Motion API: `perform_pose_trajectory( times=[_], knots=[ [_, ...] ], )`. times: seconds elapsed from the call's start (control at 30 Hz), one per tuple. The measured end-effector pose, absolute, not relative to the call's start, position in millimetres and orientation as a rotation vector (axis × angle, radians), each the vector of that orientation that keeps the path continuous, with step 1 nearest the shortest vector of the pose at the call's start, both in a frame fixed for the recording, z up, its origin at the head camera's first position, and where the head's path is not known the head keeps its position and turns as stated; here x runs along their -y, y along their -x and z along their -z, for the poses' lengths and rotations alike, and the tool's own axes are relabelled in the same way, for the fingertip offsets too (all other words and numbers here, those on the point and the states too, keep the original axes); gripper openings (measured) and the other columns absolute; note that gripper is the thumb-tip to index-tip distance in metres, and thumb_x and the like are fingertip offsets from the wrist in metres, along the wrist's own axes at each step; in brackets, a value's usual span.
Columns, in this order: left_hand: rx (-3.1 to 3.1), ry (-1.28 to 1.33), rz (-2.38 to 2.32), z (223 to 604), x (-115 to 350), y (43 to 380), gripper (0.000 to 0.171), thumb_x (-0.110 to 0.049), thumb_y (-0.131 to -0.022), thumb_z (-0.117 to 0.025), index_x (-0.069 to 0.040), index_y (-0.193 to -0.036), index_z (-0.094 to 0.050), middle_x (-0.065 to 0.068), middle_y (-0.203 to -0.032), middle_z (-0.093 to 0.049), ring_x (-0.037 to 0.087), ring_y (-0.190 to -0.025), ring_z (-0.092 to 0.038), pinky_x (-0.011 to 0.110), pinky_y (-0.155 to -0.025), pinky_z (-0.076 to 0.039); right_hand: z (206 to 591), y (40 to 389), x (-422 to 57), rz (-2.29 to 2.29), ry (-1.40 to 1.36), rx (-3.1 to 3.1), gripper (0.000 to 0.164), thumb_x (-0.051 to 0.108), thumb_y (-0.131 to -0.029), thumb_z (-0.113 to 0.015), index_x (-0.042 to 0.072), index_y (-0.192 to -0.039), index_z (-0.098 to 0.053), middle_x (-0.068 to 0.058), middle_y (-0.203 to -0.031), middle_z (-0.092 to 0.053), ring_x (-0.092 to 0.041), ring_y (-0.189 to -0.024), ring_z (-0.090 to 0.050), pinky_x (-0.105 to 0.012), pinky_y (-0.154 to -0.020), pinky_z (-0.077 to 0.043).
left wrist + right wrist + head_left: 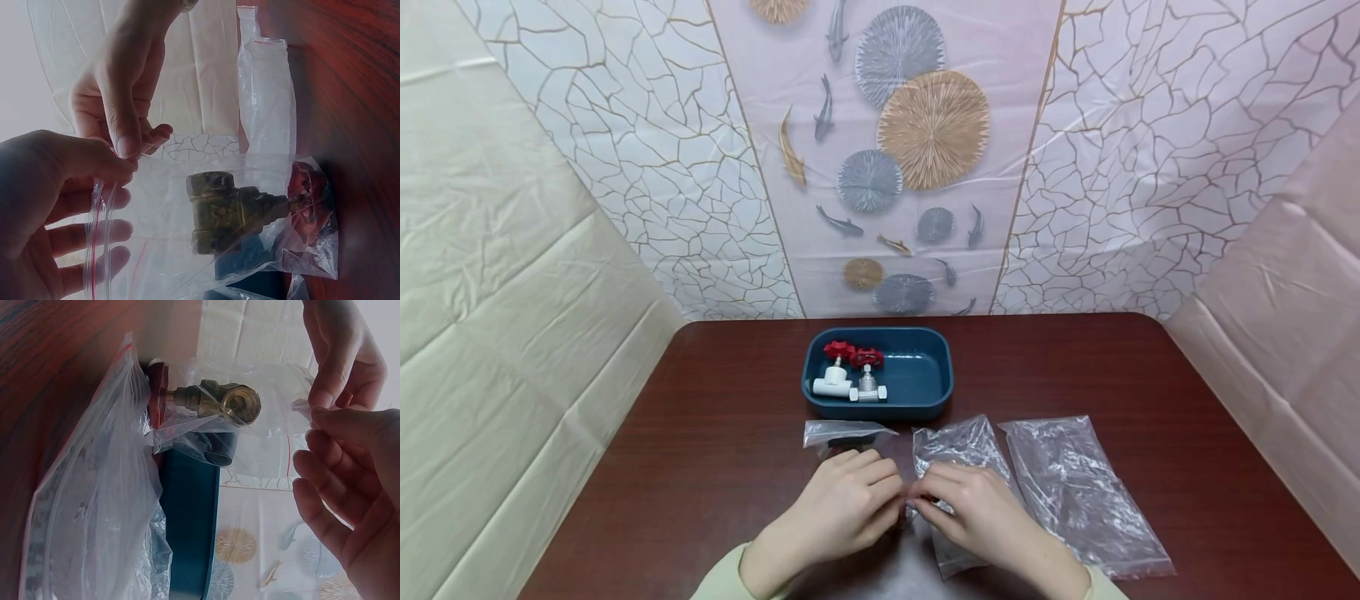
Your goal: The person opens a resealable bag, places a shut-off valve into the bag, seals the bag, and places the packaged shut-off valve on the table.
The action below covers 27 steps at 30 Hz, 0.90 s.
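In the left wrist view a clear zip bag point(165, 187) with a red seal line hangs upright, holding a brass valve point(215, 212) with its red handwheel point(306, 206) at the bottom. My left hand point(853, 504) pinches the bag's top edge between thumb and fingers. Close beside it, my right hand point(973, 504) pinches the same edge with thumb and forefinger; its other fingers are spread loosely. From the head view most of this bag is hidden by my hands. The right wrist view shows the valve's round brass opening point(240, 405) through the plastic.
A blue tray point(917, 408) at the back holds a white valve point(832, 383) and a silver-and-white valve point(868, 385), both with red handwheels. Another bag point(816, 432) with something black inside lies before it. Two clear bags point(973, 437) point(1090, 492) lie at right.
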<state>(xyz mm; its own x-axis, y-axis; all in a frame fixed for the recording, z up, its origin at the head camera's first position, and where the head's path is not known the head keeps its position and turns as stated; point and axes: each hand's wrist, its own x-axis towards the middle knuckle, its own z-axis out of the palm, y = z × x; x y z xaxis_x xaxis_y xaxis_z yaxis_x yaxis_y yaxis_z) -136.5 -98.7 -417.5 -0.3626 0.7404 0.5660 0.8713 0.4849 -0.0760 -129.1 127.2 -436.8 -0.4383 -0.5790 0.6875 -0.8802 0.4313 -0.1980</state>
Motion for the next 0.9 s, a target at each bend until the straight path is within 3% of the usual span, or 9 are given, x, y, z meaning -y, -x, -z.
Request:
perform_pose_trajectory(
  times=[0.13,0.37,0.63,0.9],
  knots=[
    [2.199,1.329,0.310,419.2,98.0,136.5,0.007,-0.020,-0.084,-0.073,-0.019,-0.084,-0.066,-0.009,-0.086,-0.059,0.010,-0.076,-0.055,0.026,-0.065,-0.045,437.0,129.0,-127.1,-0.746,-1.236,2.154,0.002,0.021,-0.095,-0.071,0.019,-0.095,-0.072,0.012,-0.090,-0.067,-0.003,-0.080,-0.065,-0.022,-0.065,-0.051],
    [2.242,1.323,0.309,419.1,97.5,135.3,0.006,-0.021,-0.087,-0.070,-0.018,-0.084,-0.066,-0.009,-0.086,-0.060,0.010,-0.077,-0.056,0.027,-0.066,-0.045,436.3,127.3,-125.5,-0.714,-1.211,2.211,0.008,0.025,-0.098,-0.065,0.022,-0.093,-0.071,0.015,-0.086,-0.063,0.001,-0.074,-0.060,-0.021,-0.064,-0.049],
    [2.201,1.332,0.306,417.9,99.3,135.2,0.009,-0.023,-0.087,-0.073,-0.019,-0.082,-0.066,-0.009,-0.084,-0.060,0.010,-0.077,-0.056,0.026,-0.065,-0.046,433.7,127.6,-123.8,-0.600,-1.268,2.169,0.017,0.018,-0.092,-0.064,0.020,-0.080,-0.053,0.013,-0.075,-0.050,-0.006,-0.063,-0.051,-0.021,-0.055,-0.041],
    [2.152,1.352,0.293,420.8,103.8,134.5,0.009,-0.024,-0.088,-0.074,-0.020,-0.085,-0.067,-0.009,-0.085,-0.059,0.010,-0.076,-0.056,0.024,-0.064,-0.045,433.6,126.6,-124.4,-0.573,-1.336,2.156,0.019,0.018,-0.094,-0.063,0.020,-0.080,-0.050,0.013,-0.074,-0.048,-0.005,-0.061,-0.049,-0.022,-0.057,-0.042]
  ],
)
